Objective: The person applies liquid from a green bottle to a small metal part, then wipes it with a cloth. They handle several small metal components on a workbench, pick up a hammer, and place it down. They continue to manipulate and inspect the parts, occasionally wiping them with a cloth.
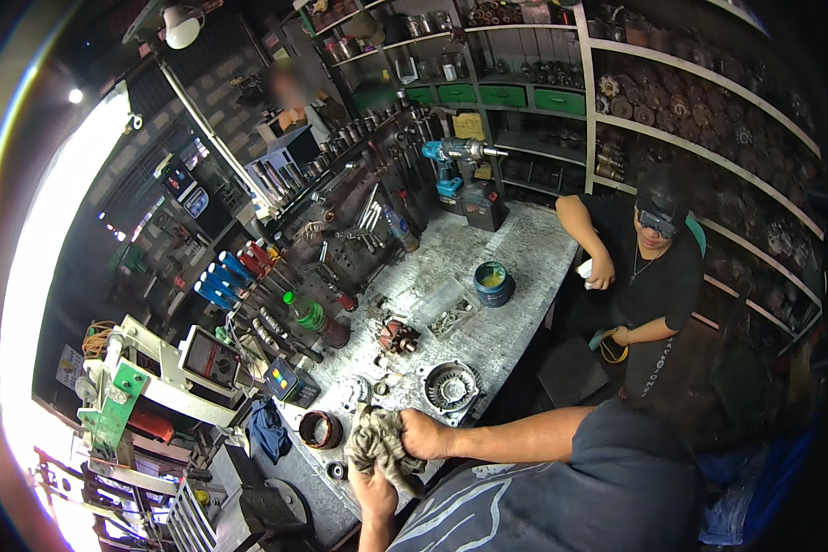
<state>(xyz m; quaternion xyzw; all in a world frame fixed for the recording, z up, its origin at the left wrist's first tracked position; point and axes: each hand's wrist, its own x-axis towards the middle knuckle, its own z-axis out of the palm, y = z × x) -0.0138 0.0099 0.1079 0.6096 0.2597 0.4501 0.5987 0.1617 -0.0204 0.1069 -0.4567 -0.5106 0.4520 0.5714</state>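
A grimy grey rag [377, 446] is bunched between both my hands at the near edge of the metal workbench [515, 248]. My right hand [423, 432] grips its upper right side. My left hand [374, 492] holds it from below. Just beyond the rag lie a round silver housing with vents [449, 386], a copper-wound ring [320, 429], and a rotor with copper windings [397, 337]. Small washers and parts are scattered around them.
A blue tub of grease [493, 282], a clear tray of small parts [449, 313], a green bottle [308, 316], a meter [288, 379] and a blue drill [451, 158] sit on the bench. Another person [649, 267] in black sits at the right. Shelves of parts line the walls.
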